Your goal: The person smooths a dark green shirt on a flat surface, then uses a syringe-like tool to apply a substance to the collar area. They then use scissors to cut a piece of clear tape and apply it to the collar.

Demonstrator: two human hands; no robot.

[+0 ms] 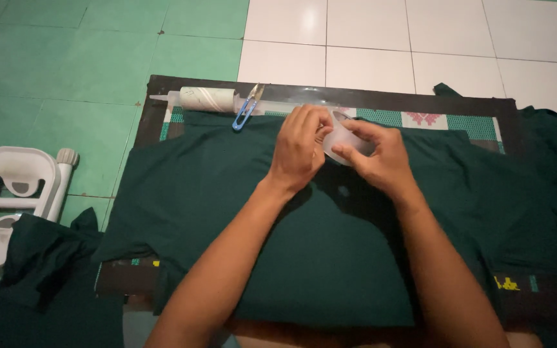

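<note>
From the head camera, both hands meet over a dark green shirt (330, 258) spread flat on a low dark surface (162, 87) that stands on the tiled floor (66, 58). The left hand (299, 147) and right hand (381, 158) together hold a small roll of clear tape (342, 136) just above the shirt's upper edge. The left fingers (314, 119) are curled and pinching the roll's near side; the right fingers (356, 132) are pressed against its other side, thumb underneath (how much tape is pulled loose cannot be told).

Just left of the hands, small blue-handled thread snips (246, 108) lie on the surface, touching a white tube (204, 98) that lies along the far edge. A patterned mat (423, 119) shows beneath the shirt. On the floor at left stands a white plastic stool (14, 193), with more dark green cloth (40, 270) heaped beside it.
</note>
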